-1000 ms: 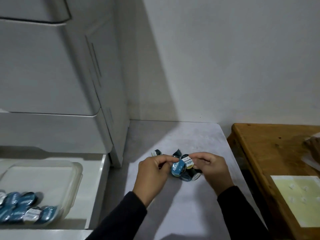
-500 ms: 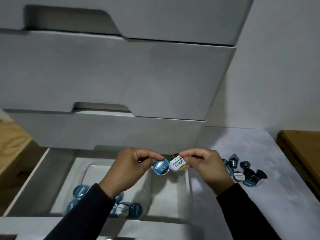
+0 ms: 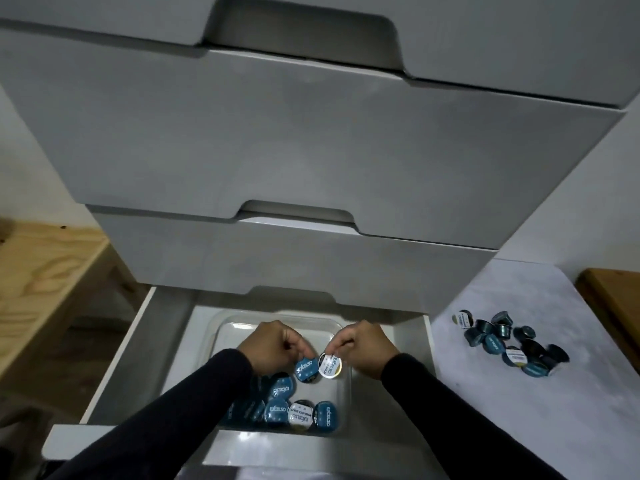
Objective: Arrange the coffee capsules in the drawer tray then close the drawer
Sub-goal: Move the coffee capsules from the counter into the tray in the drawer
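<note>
While a tall pale grey drawer cabinet (image 3: 311,150) with cut-out handles fills most of the head view, a light wooden bench (image 3: 41,271) stands to its left and a grey-white mottled tabletop (image 3: 512,410) to its right, with the edge of a brown wooden table (image 3: 613,299) beyond that. At the bottom of the cabinet, the white lowest drawer (image 3: 114,368) stands pulled out. Inside it sits a clear plastic rectangular tray (image 3: 221,327). Along the tray's near side lie round blue-lidded and white-lidded coffee capsules (image 3: 287,410), packed side by side with lids up. On the tabletop, well apart from the drawer, a loose pile of dark and blue capsules (image 3: 509,344) lies in a heap, some tipped on their sides.

Both hands reach over the tray, sleeves dark. The left hand (image 3: 273,344) pinches a blue-lidded capsule (image 3: 306,368) at its top edge with curled fingers; the capsule hangs just below the fingertips, above the packed capsules. The right hand (image 3: 367,344) pinches a white-lidded capsule (image 3: 330,365) the same way, its lid tilted toward the camera. The two held capsules are just beside each other, nearly touching, over the middle of the tray.
</note>
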Demonstrator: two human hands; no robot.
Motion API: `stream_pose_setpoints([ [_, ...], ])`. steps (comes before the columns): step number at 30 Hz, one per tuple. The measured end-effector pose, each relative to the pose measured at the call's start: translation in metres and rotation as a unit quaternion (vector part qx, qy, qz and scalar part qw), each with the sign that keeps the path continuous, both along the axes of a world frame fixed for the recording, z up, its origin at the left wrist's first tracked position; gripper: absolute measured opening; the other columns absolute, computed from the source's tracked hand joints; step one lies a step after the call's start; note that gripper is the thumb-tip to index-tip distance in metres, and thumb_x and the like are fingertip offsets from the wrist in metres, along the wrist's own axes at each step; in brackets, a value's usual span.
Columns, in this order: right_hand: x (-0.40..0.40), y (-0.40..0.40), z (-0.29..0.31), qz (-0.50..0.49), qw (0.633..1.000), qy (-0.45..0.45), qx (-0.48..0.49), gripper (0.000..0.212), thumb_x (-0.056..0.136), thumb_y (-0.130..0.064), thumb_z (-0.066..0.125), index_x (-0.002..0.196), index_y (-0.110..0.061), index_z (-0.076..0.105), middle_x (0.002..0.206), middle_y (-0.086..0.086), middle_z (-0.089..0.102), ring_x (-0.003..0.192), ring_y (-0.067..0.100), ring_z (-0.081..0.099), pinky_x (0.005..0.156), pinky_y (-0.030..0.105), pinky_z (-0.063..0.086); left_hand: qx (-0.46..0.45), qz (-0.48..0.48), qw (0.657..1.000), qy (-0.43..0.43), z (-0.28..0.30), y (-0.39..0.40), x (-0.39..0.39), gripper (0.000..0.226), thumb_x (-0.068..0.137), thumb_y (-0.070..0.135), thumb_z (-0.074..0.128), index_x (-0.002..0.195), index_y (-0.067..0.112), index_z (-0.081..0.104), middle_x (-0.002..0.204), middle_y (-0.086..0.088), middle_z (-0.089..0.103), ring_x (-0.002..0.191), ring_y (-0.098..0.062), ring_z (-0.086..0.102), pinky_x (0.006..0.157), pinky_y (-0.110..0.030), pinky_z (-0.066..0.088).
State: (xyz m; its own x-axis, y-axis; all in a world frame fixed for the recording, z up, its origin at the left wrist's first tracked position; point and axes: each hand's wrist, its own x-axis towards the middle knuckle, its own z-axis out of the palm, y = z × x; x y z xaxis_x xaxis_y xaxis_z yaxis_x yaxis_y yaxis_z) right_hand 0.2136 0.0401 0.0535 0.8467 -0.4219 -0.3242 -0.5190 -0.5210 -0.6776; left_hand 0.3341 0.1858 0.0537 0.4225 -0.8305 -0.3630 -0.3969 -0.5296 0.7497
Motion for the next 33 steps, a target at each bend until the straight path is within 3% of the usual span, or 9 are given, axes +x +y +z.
stream_pose_setpoints([
  [3,0.002,-0.003,-0.005,0.035,0.999,0.006,-0.029,0.026,0.073,0.003,0.055,0.075,-0.011,0.076,0.080,0.009,0.075,0.068,0.007,0.061,0.060,-0.001,0.039,0.013,-0.012,1.000,-0.002,-0.011,-0.004,-0.001,0.026,0.083,0.003,0.062,0.079,0.025,0.076,0.068,0.025,0.064,0.063,0.012,0.060,0.059,-0.002,0.046],
  [7,0.007,-0.004,-0.008,0.096,0.993,0.023,-0.066,0.024,0.073,0.002,0.054,0.079,-0.008,0.075,0.084,0.009,0.075,0.076,0.013,0.065,0.061,-0.003,0.036,0.025,-0.038,0.999,-0.013,-0.019,-0.007,0.001,0.024,0.082,0.003,0.061,0.083,0.022,0.076,0.067,0.024,0.063,0.061,0.014,0.057,0.059,-0.002,0.044],
  [12,0.012,0.004,-0.011,0.154,0.982,0.057,-0.095,0.027,0.072,0.002,0.050,0.078,-0.008,0.074,0.084,0.008,0.075,0.079,0.019,0.066,0.069,0.017,0.044,0.036,-0.061,0.997,-0.029,-0.023,-0.006,0.002,0.027,0.080,-0.002,0.059,0.081,0.018,0.077,0.061,0.026,0.061,0.062,0.019,0.056,0.062,0.000,0.042],
  [17,0.011,0.010,-0.014,0.171,0.976,0.065,-0.121,0.025,0.075,0.000,0.050,0.082,-0.008,0.073,0.089,0.007,0.075,0.084,0.019,0.065,0.079,0.011,0.027,0.049,-0.094,0.994,-0.034,-0.024,-0.007,0.000,0.026,0.081,0.000,0.059,0.084,0.018,0.076,0.070,0.025,0.061,0.068,0.015,0.055,0.065,0.004,0.040],
  [22,0.008,0.015,-0.013,0.184,0.971,0.063,-0.139,0.029,0.078,0.000,0.047,0.089,-0.010,0.072,0.094,0.007,0.074,0.096,0.017,0.060,0.097,0.024,0.033,0.057,-0.085,0.994,-0.031,-0.025,-0.005,-0.001,0.022,0.081,0.003,0.061,0.084,0.018,0.076,0.080,0.020,0.066,0.078,0.009,0.058,0.068,0.003,0.039],
  [26,0.006,0.017,-0.015,0.192,0.968,0.087,-0.139,0.025,0.078,-0.002,0.053,0.096,-0.012,0.066,0.102,0.009,0.069,0.089,0.019,0.054,0.074,0.021,0.034,0.062,-0.076,0.995,-0.030,-0.023,-0.003,-0.002,0.017,0.081,0.005,0.064,0.087,0.018,0.074,0.086,0.014,0.069,0.083,0.003,0.061,0.078,-0.005,0.045],
  [28,0.004,0.019,-0.016,0.187,0.969,0.085,-0.138,0.024,0.078,-0.008,0.057,0.101,-0.011,0.063,0.107,0.010,0.066,0.087,0.019,0.052,0.072,0.022,0.034,0.060,-0.066,0.996,-0.029,-0.019,-0.003,-0.004,0.015,0.082,0.008,0.065,0.091,0.017,0.072,0.084,0.012,0.066,0.086,-0.004,0.063,0.083,-0.012,0.047],
  [31,-0.002,0.020,-0.017,0.168,0.971,0.072,-0.151,0.033,0.082,-0.023,0.057,0.115,-0.015,0.059,0.121,0.006,0.060,0.107,0.022,0.055,0.091,0.027,0.043,0.058,-0.051,0.995,-0.061,-0.008,-0.002,-0.009,0.014,0.086,0.018,0.061,0.099,0.016,0.068,0.090,0.011,0.063,0.087,-0.007,0.059,0.081,-0.015,0.042],
  [33,-0.009,0.022,-0.017,0.147,0.973,0.053,-0.170,0.037,0.085,-0.031,0.055,0.119,-0.019,0.056,0.126,0.003,0.057,0.113,0.022,0.054,0.098,0.031,0.043,0.073,-0.050,0.991,-0.104,-0.002,-0.001,-0.015,0.023,0.089,0.021,0.054,0.110,0.016,0.064,0.106,0.004,0.064,0.094,-0.010,0.057,0.084,-0.017,0.041],
])
